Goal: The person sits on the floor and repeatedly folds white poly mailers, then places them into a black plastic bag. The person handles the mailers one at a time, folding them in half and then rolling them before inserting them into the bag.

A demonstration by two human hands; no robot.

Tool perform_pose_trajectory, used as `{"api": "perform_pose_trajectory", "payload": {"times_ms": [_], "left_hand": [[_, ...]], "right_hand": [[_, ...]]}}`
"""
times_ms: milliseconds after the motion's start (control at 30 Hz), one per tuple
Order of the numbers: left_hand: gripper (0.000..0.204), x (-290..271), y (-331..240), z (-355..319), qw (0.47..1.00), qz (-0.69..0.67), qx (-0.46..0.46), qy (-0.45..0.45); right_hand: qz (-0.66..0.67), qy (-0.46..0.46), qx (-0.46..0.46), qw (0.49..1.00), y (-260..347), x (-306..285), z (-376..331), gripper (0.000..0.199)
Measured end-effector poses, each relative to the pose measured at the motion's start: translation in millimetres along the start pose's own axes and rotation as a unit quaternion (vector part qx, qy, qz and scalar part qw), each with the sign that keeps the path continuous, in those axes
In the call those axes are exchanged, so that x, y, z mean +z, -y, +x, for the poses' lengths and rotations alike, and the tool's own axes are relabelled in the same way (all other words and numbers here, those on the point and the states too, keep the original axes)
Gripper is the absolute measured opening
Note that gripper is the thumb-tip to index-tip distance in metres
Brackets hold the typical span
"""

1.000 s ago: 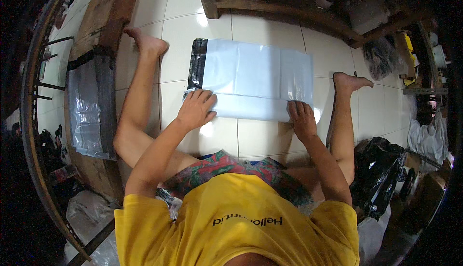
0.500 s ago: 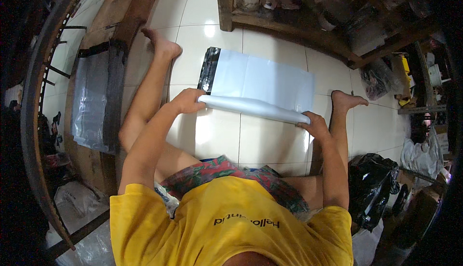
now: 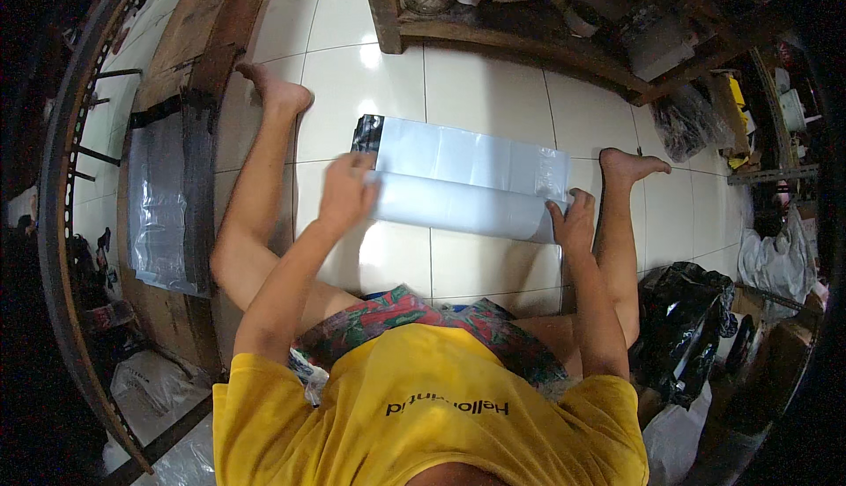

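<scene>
Both bare arms (image 3: 295, 283) reach forward, well apart, between the spread, bent legs (image 3: 245, 195). The left hand (image 3: 346, 191) is blurred, its fingers (image 3: 354, 163) pointing forward; the right hand (image 3: 575, 222) sits slightly nearer the torso, thumb (image 3: 554, 211) parted from its fingers

A yellow T-shirt (image 3: 427, 415) tops red-and-green floral shorts (image 3: 388, 317)

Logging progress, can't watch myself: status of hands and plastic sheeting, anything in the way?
Left hand blurred at left end, right hand at right end. Pale plastic sheeting on tiled floor, near side turned over. No loose object seen on it.
</scene>
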State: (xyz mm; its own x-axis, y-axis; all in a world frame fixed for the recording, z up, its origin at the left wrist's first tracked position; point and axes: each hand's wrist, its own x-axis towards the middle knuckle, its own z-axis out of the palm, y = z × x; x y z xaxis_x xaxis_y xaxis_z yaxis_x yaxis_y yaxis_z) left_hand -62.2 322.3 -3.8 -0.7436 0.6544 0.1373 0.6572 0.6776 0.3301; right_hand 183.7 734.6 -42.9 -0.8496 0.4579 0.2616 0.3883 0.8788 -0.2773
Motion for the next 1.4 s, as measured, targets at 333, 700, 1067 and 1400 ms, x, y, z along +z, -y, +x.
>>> {"api": "perform_pose_trajectory", "payload": {"times_ms": [333, 700, 1067, 1400], "left_hand": [[0.081, 17, -53, 21, 0.955, 0.052, 0.166, 0.242], [0.071, 6, -65, 85, 0.969, -0.004, 0.201, 0.146], [0.068, 36, -86, 84, 0.995, 0.0, 0.095, -0.039], [0.068, 77, -144, 42, 0.497, -0.747, -0.439, -0.052]], "right_hand": [[-0.109, 0.265, -0.198, 0.937, 40, -45, 2, 0.084], [0.063, 0.15, -0.026, 0.986, 1, -11, 98, 0.068], [-0.024, 0.289, -0.279, 0.915, 123, 24, 136, 0.103], [0.425, 0.638, 0.097, 0.635, 113, 37, 114, 0.095]]}}
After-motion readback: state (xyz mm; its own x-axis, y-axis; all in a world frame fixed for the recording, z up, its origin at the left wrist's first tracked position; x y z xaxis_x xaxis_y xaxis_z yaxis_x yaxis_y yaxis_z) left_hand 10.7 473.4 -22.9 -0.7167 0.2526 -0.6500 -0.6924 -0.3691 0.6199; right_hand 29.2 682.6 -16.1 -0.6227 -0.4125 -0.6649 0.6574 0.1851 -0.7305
